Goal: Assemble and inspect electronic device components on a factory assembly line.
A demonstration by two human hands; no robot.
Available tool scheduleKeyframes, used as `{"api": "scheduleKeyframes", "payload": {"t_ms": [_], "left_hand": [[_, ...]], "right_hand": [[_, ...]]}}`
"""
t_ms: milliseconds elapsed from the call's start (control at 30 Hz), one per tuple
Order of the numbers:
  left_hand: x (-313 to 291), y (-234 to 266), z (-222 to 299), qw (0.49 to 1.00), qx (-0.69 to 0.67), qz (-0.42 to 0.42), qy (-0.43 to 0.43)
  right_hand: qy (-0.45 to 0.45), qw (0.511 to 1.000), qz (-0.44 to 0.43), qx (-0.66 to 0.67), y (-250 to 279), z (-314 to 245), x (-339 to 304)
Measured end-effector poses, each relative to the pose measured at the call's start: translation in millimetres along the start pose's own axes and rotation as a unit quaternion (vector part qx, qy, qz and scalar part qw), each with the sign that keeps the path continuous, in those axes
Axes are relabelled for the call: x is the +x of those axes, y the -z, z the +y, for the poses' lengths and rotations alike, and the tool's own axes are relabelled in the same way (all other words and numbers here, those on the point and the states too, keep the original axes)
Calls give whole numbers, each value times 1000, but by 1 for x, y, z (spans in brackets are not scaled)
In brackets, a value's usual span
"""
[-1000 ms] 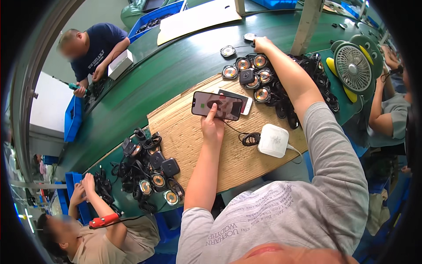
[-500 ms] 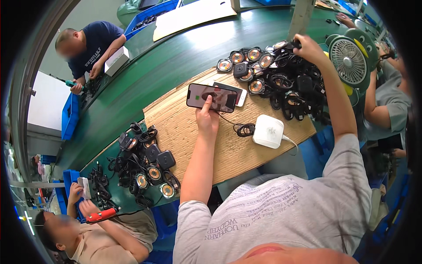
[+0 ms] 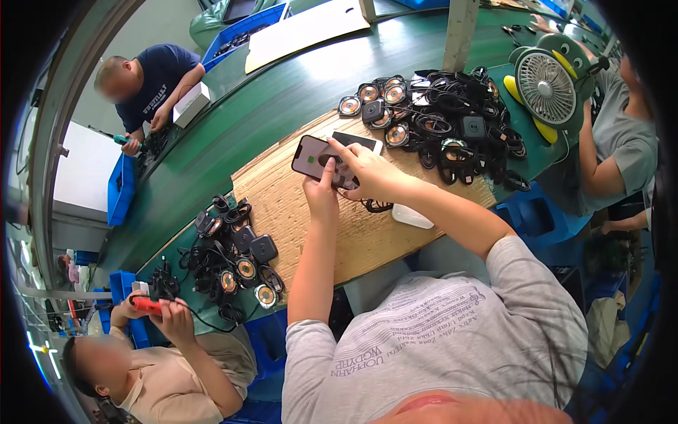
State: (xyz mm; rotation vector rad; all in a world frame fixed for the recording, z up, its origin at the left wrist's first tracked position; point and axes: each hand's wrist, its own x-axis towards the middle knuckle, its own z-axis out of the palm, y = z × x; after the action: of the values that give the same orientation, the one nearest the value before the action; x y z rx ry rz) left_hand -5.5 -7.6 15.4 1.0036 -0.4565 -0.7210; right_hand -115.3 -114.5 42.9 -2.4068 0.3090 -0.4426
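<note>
My left hand (image 3: 322,194) grips a smartphone (image 3: 306,157) from below, its thumb lying on the lit screen. My right hand (image 3: 374,175) is closed about the phone's right end, one finger along the top edge. What lies behind the phone, and whether the right fingers hold anything else, is hidden. Just beyond sits a second phone (image 3: 367,143) with a white edge, partly covered by the right hand. Under my right forearm a white rounded box (image 3: 412,217) and a coil of black cable (image 3: 376,205) show only in part.
A cardboard sheet (image 3: 275,185) covers the bench before me. Piles of black wired charging pads with copper coils lie right (image 3: 452,124) and left (image 3: 236,247). A green fan (image 3: 545,88) stands at right. One co-worker holds a red tool (image 3: 147,305); another works across the green belt (image 3: 296,106).
My right hand has come from the pile at the far right to the phone in my left hand. The co-worker at lower left has raised the red tool.
</note>
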Motion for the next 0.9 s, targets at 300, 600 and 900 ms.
{"api": "scheduleKeyframes", "payload": {"t_ms": [300,600,900], "left_hand": [[-16,27,28,985,93,134,50],[-68,-16,-2,721,601,-183,-291],[-106,-5,24,754,631,-180,-23]], "right_hand": [[-121,987,81,74,30,26,-39],[-95,982,84,141,58,60,-92],[-122,983,-40,129,45,27,-51]]}}
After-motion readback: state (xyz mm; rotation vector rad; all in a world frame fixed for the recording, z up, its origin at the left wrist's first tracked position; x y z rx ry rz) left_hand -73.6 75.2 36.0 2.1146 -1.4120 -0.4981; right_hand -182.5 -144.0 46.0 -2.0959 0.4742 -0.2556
